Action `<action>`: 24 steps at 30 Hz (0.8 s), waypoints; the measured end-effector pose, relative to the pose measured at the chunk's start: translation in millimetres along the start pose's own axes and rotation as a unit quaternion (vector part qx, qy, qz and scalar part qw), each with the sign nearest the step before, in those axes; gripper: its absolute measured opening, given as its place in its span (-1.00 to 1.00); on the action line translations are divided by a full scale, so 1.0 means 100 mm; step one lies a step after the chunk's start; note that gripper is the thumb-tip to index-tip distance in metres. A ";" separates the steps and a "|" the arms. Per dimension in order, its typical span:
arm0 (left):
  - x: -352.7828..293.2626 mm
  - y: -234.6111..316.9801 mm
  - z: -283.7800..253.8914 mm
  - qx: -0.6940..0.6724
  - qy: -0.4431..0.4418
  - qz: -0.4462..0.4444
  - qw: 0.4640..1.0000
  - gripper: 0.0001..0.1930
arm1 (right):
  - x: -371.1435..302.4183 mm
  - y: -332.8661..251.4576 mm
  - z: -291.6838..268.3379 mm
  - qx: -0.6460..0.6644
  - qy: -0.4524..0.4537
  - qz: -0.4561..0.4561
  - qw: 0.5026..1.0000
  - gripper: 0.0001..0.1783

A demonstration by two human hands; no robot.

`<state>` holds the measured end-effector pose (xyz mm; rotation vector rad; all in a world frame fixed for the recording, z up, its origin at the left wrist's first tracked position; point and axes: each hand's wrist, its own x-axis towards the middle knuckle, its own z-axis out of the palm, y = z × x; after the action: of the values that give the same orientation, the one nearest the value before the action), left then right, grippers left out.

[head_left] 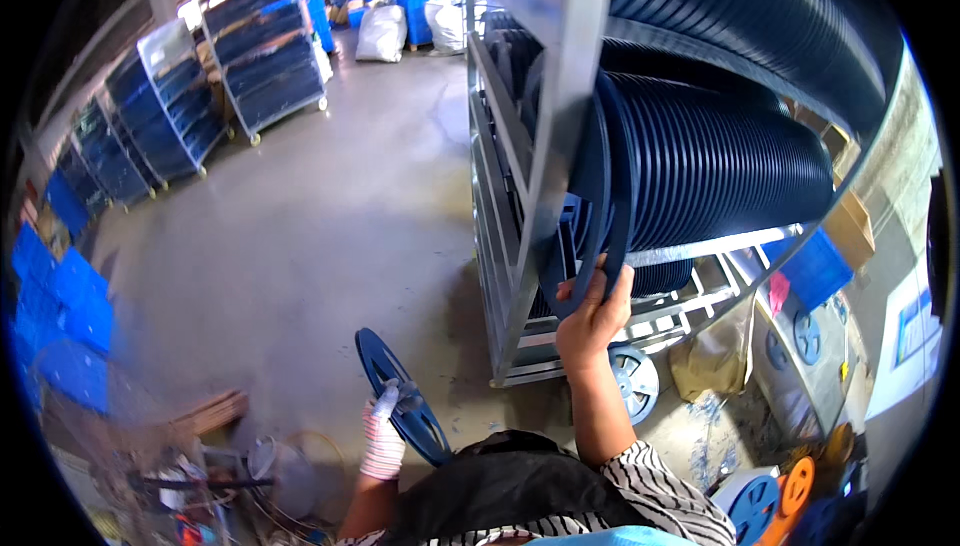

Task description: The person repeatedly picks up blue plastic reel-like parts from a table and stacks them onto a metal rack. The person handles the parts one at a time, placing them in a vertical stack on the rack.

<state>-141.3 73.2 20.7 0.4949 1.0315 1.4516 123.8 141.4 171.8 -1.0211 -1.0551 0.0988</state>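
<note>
My left hand (384, 436), in a white and pink striped glove, grips a dark blue plastic reel (425, 426) by its middle, low above the floor. Bare and raised, my right hand (597, 311) has its fingers closed on the lower rim of a dark reel (618, 201). That reel is at the near end of a long row of dark reels (730, 161) lying on a shelf of a metal rack (545, 196). Another row of reels (760, 16) fills the shelf above.
Wheeled racks (265, 56) stand at the far left, and blue crates (75, 296) are stacked nearer. White sacks (382, 34) sit at the back. Right of me are a grey reel (634, 383), an orange reel (797, 486) and a bag (710, 356). Clutter (250, 466) lies at the lower left.
</note>
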 end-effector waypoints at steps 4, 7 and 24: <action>0.11 -0.02 0.15 -0.001 -0.009 -0.031 0.999 -0.69 | 0.18 0.18 -0.02 -0.118 0.013 -0.091 0.989 -0.72; 0.25 -0.09 0.16 -0.025 -0.022 -0.027 0.999 -0.70 | 0.28 0.21 0.03 -0.155 0.036 -0.114 0.981 -0.68; 2.00 0.35 0.51 0.037 -0.205 -0.097 0.973 -0.73 | 0.04 0.26 0.21 -0.173 0.109 -0.149 0.967 -0.81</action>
<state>-157.0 282.2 21.6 0.6953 0.7786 1.0810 120.2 171.8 158.0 -1.1409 -1.0301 -0.4490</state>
